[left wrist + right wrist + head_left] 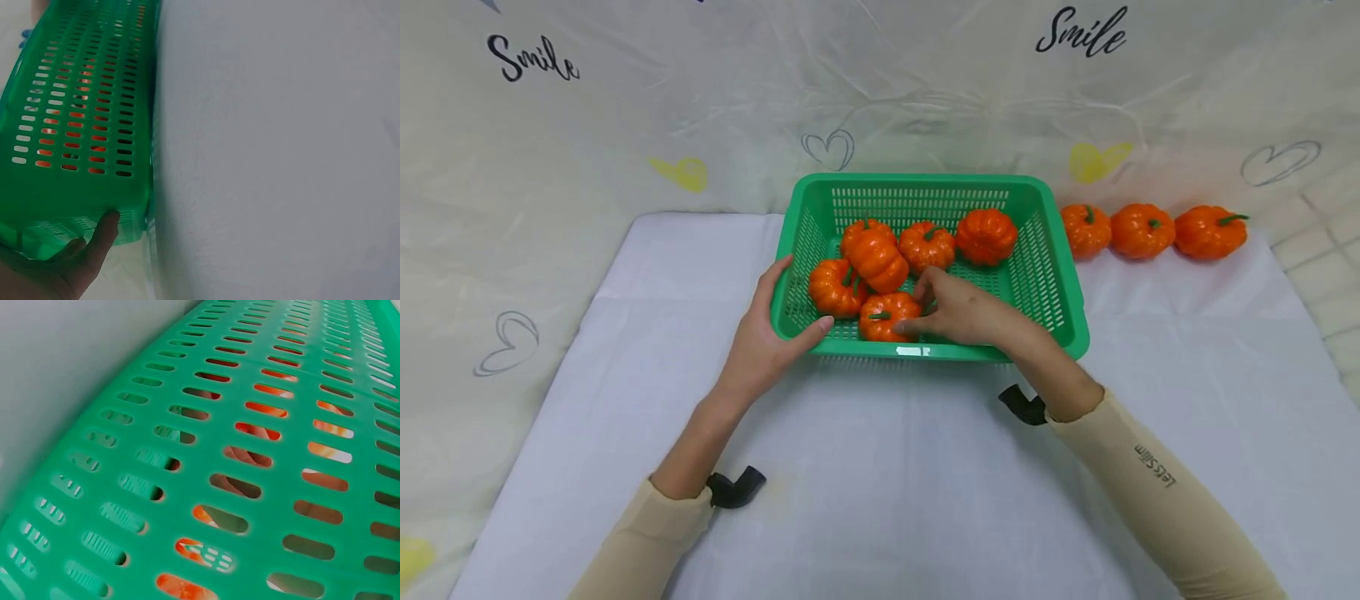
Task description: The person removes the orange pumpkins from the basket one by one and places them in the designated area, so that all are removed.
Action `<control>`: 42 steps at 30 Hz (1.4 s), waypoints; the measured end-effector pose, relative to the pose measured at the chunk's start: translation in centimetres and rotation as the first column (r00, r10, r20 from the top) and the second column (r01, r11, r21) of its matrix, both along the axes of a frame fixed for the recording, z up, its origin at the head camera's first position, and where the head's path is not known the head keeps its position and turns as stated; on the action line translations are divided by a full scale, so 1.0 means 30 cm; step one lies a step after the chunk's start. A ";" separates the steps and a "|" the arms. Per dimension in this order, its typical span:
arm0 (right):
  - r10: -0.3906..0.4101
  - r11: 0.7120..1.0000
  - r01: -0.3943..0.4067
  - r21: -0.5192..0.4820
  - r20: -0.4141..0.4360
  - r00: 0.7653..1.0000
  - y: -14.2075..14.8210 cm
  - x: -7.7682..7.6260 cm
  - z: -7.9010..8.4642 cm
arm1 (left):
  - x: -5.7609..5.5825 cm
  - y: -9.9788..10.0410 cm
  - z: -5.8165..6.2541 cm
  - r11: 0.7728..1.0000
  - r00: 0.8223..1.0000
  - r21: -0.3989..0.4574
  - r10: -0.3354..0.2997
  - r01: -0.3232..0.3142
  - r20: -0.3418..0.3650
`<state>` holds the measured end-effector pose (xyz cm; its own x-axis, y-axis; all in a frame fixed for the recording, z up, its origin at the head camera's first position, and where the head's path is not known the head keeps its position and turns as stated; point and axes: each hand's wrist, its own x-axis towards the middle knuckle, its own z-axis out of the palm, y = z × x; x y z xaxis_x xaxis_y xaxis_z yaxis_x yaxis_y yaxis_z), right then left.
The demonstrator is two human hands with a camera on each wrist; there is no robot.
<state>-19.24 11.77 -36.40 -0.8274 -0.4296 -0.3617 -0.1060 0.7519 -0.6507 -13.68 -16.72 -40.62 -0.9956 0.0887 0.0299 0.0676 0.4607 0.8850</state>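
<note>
A green plastic basket (931, 351) with slotted walls stands on the white cloth and holds several glossy orange pumpkins, one (880, 260) lying over others. My left hand (765, 337) grips the basket's front left corner, thumb over the rim; in the left wrist view its fingers (103, 240) lie along the outside of the end wall. Inside the basket, my right hand (958, 308) pinches a small pumpkin (880, 315) by the front wall, thumb on its near side. The right wrist view looks through the slotted wall (206, 447), with bits of orange and the hand behind it.
Three more pumpkins stand in a row right of the basket: one against its side (1086, 232), one in the middle (1142, 232), one at the far right (1210, 233). A printed plastic sheet (925, 92) hangs behind the table (880, 483).
</note>
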 end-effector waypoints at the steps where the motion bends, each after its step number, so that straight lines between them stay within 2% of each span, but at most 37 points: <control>1: -0.009 1.000 0.009 -0.004 0.003 1.000 -0.003 0.001 0.000 | 0.000 -0.001 0.000 1.000 1.000 0.001 0.001 -0.001 0.000; 6: -0.030 0.999 0.030 -0.020 0.010 1.000 -0.010 0.001 -0.002 | -0.001 -0.005 0.000 1.000 1.000 0.005 0.005 -0.005 -0.005; 9: -0.024 1.000 0.024 0.013 0.011 1.000 -0.011 0.000 -0.004 | -0.002 -0.004 0.000 1.000 1.000 0.006 0.001 -0.001 -0.005; 13: 0.017 0.998 -0.017 0.055 -0.001 1.000 -0.012 -0.001 -0.006 | 0.000 -0.002 0.000 1.000 1.000 0.002 0.002 -0.002 -0.006; 17: 0.029 0.998 -0.028 0.051 -0.017 0.999 -0.009 0.002 -0.008 | 0.002 -0.001 -0.001 1.000 1.000 0.005 0.004 -0.004 -0.005; 28: 0.019 0.999 -0.021 -0.033 -0.072 0.997 0.012 0.010 0.000 | 0.001 0.003 0.008 1.000 1.000 -0.004 0.004 -0.004 0.001; 34: -0.020 0.997 0.017 -0.072 -0.042 0.999 0.039 0.014 0.015 | 0.002 0.002 0.002 1.000 1.000 -0.005 0.005 -0.005 0.008; 42: -0.075 0.968 0.083 -0.238 0.041 0.996 0.082 0.011 0.035 | 0.001 0.004 0.001 1.000 1.000 -0.007 0.005 -0.005 0.009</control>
